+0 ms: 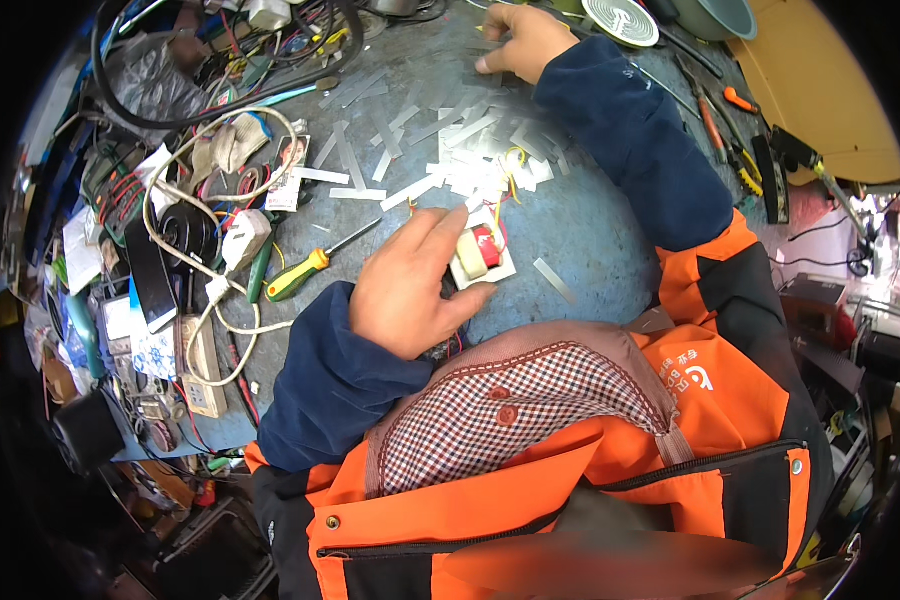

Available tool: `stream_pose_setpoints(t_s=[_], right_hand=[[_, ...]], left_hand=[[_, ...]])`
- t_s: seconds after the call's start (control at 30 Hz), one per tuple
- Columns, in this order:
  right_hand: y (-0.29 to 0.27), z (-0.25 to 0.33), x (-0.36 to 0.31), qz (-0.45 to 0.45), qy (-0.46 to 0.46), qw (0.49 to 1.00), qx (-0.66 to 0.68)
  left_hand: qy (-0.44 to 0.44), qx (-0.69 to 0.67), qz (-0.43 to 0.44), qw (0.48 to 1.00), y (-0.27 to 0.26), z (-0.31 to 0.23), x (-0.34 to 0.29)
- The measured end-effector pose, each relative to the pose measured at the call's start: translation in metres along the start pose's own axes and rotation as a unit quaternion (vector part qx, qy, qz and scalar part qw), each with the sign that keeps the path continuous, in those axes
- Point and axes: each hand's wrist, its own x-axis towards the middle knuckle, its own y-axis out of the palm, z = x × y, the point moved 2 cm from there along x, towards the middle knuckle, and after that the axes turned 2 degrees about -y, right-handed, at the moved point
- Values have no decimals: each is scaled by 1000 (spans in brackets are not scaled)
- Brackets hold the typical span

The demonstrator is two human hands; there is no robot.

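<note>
- Coil block (486,248), red and cream, on a white square piece (502,271), toward the tabletop's (605,225) near edge, around mid-width.
- Left hand (410,285): half open, thumb and fingers spread at the block's left side; firm hold or light touch, can't tell.
- Right hand (525,42): near far edge, fingers curled, thumb apart, nothing seen in it.
- Metal strips (348,158): loose, scattered beyond the block; one stray strip (554,281) right of it.
- Progress: looks unfinished, many strips lying loose; any inside the block, can't tell.
- Screwdriver (300,275) left of left hand; white plug (245,240) toward left edge.
</note>
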Motion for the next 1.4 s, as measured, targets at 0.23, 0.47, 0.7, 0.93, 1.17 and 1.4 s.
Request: stream_pose_setpoints(t_s=[0.23,0.47,0.7,0.93,1.17,1.4], right_hand=[[-47,50,-88,-54,71,954,287],[14,77,-208,114,182,809,547],[32,87,-197,110,208,776,585],[34,94,-189,106,195,787,576],[52,92,-188,126,99,860,485],[58,96,-187,88,37,884,457]], left_hand=[[-25,-18,15,999,-4,-1,-4],[-78,-41,47,995,-2,-2,-1],[-78,-36,48,995,-5,-6,2],[-26,-3,37,999,-3,1,1],[-27,-13,41,999,-1,3,0],[-81,-63,67,992,-2,2,-2]])
